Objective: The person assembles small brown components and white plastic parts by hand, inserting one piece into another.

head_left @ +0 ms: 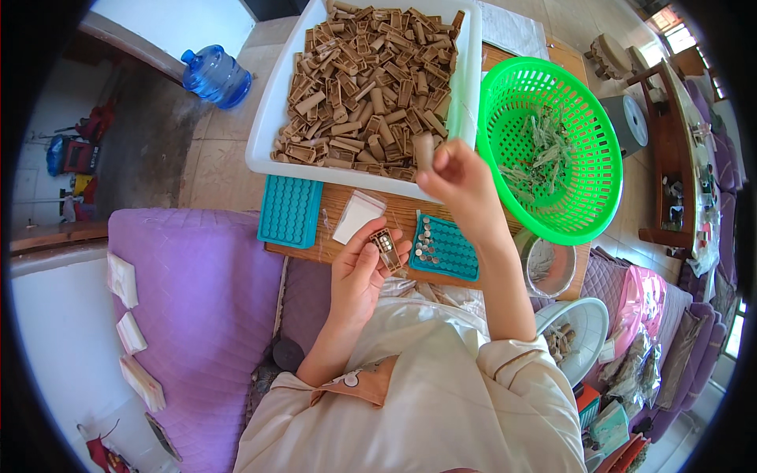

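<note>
Brown casing (387, 254) w/ silver discs (385, 242), gripped in L hand (359, 272), is best held lvl; R hand (459, 180), farther right, pinches brown piece (424, 150).

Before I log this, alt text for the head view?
The left hand holds an open brown casing containing silvery discs; the right hand pinches a curved brown piece over a white plastic tub of similar parts. Rightward stands a green plastic basket.

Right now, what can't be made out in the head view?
All in the head view:
Brown piece at the right hand: fine detail, blurred.
Open brown case in the left hand: underside, facing away.
White tub: lower layers, buried under top brown parts.
Pale basin: one side, behind the right sleeve.
</note>
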Available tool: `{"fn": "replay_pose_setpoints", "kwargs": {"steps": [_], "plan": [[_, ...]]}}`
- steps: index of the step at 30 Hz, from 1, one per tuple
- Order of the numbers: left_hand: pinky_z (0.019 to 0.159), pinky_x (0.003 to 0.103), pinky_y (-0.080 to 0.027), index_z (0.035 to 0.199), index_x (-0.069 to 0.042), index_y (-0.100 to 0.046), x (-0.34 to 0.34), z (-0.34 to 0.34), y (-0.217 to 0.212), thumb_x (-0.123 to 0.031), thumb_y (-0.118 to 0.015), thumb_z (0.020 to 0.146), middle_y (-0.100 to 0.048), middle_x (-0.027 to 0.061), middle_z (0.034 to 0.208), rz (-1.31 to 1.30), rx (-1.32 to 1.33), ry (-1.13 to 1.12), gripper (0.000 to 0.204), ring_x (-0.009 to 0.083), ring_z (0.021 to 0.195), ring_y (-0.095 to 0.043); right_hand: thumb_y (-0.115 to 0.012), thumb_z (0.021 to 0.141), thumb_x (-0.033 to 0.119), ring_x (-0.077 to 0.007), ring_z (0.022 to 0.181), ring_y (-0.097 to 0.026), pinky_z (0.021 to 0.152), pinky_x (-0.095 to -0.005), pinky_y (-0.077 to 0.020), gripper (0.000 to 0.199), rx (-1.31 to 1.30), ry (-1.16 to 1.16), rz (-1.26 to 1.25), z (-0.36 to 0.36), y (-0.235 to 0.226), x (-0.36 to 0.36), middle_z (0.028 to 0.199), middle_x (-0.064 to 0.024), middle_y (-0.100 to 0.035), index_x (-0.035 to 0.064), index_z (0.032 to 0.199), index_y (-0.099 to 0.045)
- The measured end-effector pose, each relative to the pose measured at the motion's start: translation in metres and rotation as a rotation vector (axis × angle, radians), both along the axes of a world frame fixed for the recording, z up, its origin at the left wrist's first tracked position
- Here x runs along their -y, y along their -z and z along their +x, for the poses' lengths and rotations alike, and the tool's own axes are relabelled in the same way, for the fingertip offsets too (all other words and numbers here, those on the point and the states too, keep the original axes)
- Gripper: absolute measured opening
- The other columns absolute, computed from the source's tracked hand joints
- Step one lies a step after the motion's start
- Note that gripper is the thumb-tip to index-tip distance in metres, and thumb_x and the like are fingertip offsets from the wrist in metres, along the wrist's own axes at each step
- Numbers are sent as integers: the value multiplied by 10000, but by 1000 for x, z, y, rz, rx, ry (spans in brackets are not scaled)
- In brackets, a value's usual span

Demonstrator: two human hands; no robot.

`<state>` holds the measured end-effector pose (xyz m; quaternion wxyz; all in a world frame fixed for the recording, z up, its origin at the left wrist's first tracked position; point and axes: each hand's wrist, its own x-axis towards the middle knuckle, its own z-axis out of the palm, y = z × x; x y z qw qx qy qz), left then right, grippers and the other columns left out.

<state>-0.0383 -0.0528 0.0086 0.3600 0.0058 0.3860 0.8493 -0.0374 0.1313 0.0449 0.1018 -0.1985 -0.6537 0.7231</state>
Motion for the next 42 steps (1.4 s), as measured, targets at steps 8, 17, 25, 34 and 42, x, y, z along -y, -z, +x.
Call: {"fn": "replay_pose_setpoints", "kwargs": {"steps": [8, 17, 25, 34, 42], "plan": [[879, 299, -422, 1240, 29, -359, -18, 6, -14, -145, -467, 891, -537, 149, 1092, -148, -269, 16, 405, 202, 1012, -533, -609, 782, 39, -107, 818, -552, 764, -247, -458, 291, -142, 120, -446, 82, 23, 41, 916, -59, -559, 25, 1016, -435], [909, 290, -377, 1165, 15, -413, -24, 14, -21, -162, -512, 871, -538, 123, 1091, -141, -451, 24, 358, 165, 1032, -505, -525, 802, -68, -135, 936, -528, 826, -249, -433, 240, -131, 257, -147, 89, 12, 73, 1017, -82, -534, -37, 1038, -497], [917, 290, -371, 1151, 12, -422, -30, 19, -24, -105, -514, 863, -518, 132, 1122, -113, -524, 9, 324, 185, 1057, -496, -555, 770, -83, -158, 905, -537, 824, -265, -445, 232, -136, 313, -101, 86, 19, 80, 953, -94, -529, -32, 996, -532], [901, 323, -386, 1136, 22, -423, -33, 28, -19, -324, -515, 860, -531, 126, 1065, -316, -735, 44, 452, 191, 1020, -505, -612, 698, -28, -287, 784, -558, 646, -326, -459, 277, -72, 152, 360, 87, 20, 73, 838, -140, -547, -24, 961, -523], [882, 317, -387, 1063, 7, -423, -36, 35, -6, -386, -417, 892, -503, 92, 981, -251, -635, 102, 429, 165, 966, -503, -535, 738, 32, -295, 636, -530, 549, -329, -427, 69, -118, 105, 519, 92, 41, 81, 748, -123, -544, 3, 798, -519]]}}
